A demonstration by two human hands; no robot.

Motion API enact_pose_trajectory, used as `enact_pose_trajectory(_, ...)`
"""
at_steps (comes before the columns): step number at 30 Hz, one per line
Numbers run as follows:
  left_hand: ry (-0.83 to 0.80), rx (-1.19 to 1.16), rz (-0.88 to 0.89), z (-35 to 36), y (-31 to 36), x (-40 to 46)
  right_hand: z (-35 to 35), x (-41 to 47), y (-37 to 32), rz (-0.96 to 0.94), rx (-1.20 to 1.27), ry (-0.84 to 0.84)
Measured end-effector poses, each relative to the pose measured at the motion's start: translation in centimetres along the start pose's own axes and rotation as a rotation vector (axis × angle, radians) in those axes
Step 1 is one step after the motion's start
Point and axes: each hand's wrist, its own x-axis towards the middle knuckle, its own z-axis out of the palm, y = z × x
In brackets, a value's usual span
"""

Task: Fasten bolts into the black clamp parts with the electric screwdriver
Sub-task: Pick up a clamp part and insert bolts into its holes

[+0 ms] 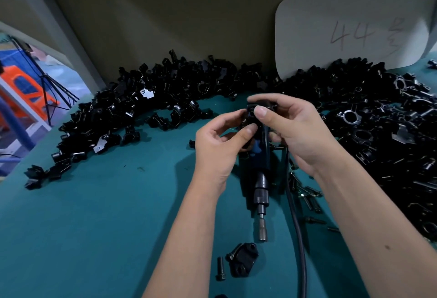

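— Two hands meet over the middle of the green table. What are they holding?

— Both are on one black clamp part, lifted off the surface. The left hand pinches its near, lower edge between thumb and curled fingers. The right hand grips the upper side, thumb laid flat across the front, fingers wrapped behind.

— And the electric screwdriver?

— The electric screwdriver lies on the table directly beneath the hands, between the two wrists, its socket tip pointing toward the person. Neither hand touches it. Its cable runs along under the right forearm.

— Any bolts nearby?

— One loose bolt lies nearer the person than the left wrist, just beside a second clamp piece that lies flat below the screwdriver tip. More bolts are scattered under the right forearm, beside the cable.

— Where is the stock?

— A heap of black clamp parts curves beyond and to the left of the left hand. Another heap spreads beyond and right of the right hand. A white card marked "44" leans against the back wall, above that heap.

— Is a bolt already in the held part?

— Cannot tell; fingers cover it.
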Motion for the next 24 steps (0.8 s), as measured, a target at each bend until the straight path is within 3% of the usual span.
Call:
enact_pose_trajectory(5, 0.036, -0.107, -0.109, -0.3, 0.1, 0.2, 1.3, 0.2, 0.1, -0.031, -0.142, -0.045)
enact_pose_trajectory(13, 0.043, -0.206, -0.134, -0.4, 0.6, 0.0, 1.4, 0.6, -0.4, 0.028, -0.340, -0.125)
enact_pose_trajectory(18, 0.068, -0.206, -0.125, -0.3, 0.7, 0.1, 0.7, 0.6, -0.5, -0.104, -0.332, -0.044)
enact_pose_trajectory(24, 0.085, -0.192, -0.128, -0.5, 0.6, 0.1, -0.2, 0.6, -0.7, -0.108, -0.343, -0.102)
